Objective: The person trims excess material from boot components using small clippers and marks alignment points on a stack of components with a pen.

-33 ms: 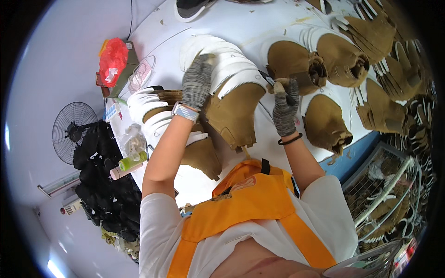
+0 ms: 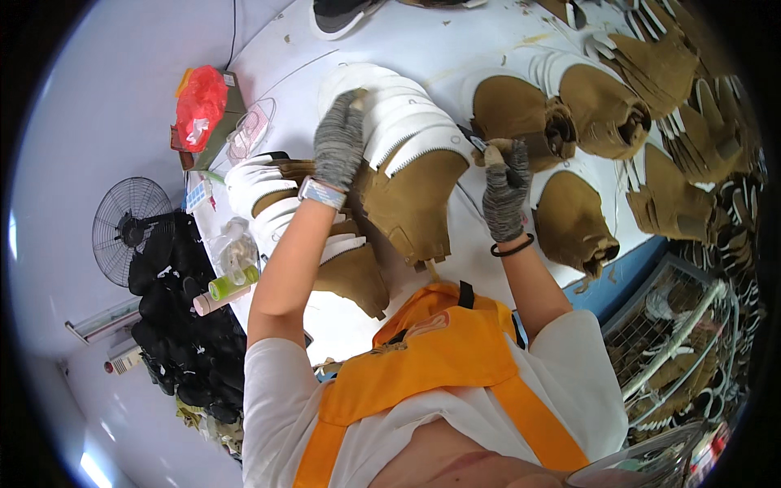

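Note:
In front of me a fanned stack of shoe-upper pieces (image 2: 415, 195) lies on the white table, brown with white toothed-edged parts overlapping up and away. My left hand (image 2: 340, 140), in a grey knit glove with bare fingertips, lies along the left side of the white parts, fingers stretched out. My right hand (image 2: 506, 183), gloved alike, is closed around a small slim tool (image 2: 477, 142) with a dark tip, pointing left by the stack's right edge; its exact kind is unclear. A second pile of brown and white pieces (image 2: 350, 272) sits under my left forearm.
More brown upper stacks (image 2: 508, 110) stand on the right of the table (image 2: 277, 89). Farther left are a red plastic bag (image 2: 201, 106), bottles (image 2: 232, 282), a black fan (image 2: 130, 232) and a black heap (image 2: 191, 342). A wire crate (image 2: 667, 333) stands lower right.
My left hand has shifted slightly left and up along the white parts. The right hand keeps its hold on the small tool, nearly still.

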`<state>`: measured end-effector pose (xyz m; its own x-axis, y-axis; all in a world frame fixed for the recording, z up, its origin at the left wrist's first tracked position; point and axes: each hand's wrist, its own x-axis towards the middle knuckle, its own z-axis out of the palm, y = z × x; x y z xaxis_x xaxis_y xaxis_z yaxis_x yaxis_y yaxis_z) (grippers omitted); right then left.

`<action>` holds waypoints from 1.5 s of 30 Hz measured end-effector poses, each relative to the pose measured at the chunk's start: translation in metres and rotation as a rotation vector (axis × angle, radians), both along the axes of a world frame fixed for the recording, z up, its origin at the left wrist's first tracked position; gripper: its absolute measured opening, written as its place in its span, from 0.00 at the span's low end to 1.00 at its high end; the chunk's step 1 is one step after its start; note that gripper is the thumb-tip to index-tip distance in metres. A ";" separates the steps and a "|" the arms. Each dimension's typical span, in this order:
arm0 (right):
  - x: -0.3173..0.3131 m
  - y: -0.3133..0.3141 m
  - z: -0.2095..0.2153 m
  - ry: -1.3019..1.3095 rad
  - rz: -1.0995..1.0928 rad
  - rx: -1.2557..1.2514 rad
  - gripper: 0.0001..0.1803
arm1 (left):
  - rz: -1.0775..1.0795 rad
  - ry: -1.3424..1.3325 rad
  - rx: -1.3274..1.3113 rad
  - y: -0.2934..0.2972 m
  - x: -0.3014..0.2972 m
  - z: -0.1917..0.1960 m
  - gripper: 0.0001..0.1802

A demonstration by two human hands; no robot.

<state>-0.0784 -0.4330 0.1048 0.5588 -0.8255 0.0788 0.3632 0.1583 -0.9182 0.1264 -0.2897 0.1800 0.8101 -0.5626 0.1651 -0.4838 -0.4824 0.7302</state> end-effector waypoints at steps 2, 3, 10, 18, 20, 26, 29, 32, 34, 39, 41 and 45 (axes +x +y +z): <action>0.005 -0.011 0.017 -0.002 0.091 0.053 0.10 | 0.122 0.083 -0.169 0.008 0.036 -0.012 0.18; 0.010 -0.014 0.019 -0.008 0.088 0.030 0.10 | 0.208 0.061 -0.071 0.017 0.065 -0.026 0.19; 0.081 -0.027 0.058 -0.064 0.061 -0.143 0.12 | 0.446 0.125 0.614 0.050 0.221 -0.090 0.52; 0.169 -0.025 0.075 -0.171 0.297 0.006 0.08 | -0.138 0.568 0.653 0.024 0.194 -0.045 0.32; 0.181 -0.020 0.062 -0.146 0.263 0.027 0.08 | -0.245 0.705 0.453 0.024 0.182 -0.033 0.28; 0.185 -0.004 0.040 -0.097 0.263 0.061 0.07 | -0.278 0.643 0.299 0.043 0.167 -0.020 0.34; 0.183 -0.001 0.041 -0.078 0.240 0.083 0.08 | -0.230 0.359 0.397 0.038 0.153 -0.015 0.46; 0.176 -0.007 0.044 -0.059 0.168 0.044 0.09 | 0.046 0.382 0.641 0.016 0.161 -0.028 0.44; 0.169 -0.018 0.044 -0.047 0.116 0.024 0.10 | 0.101 0.396 0.568 0.016 0.157 -0.029 0.44; 0.155 -0.051 0.019 0.082 0.227 -0.072 0.08 | 0.148 0.446 0.536 0.015 0.154 -0.026 0.45; 0.152 -0.048 0.015 0.141 0.294 -0.134 0.07 | 0.130 0.415 0.601 0.016 0.160 -0.027 0.46; 0.154 -0.032 0.013 0.154 0.355 -0.173 0.05 | 0.175 0.325 0.623 0.014 0.155 -0.030 0.42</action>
